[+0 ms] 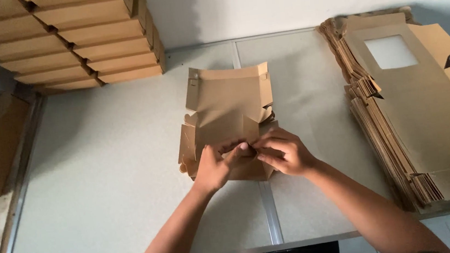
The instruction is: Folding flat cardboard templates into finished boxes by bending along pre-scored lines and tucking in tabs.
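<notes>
A brown cardboard box blank (229, 118), half folded, lies in the middle of the grey bench (103, 171). The left hand (213, 169) and right hand (288, 152) meet at its near edge. Their fingers (238, 151) are bent and pinch a small flap there. The rest of the box lies past the fingers.

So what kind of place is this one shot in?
Probably a small packaging workroom. A stack of flat cardboard blanks lies on the table, folded boxes are piled behind, and both hands fold one box.
</notes>
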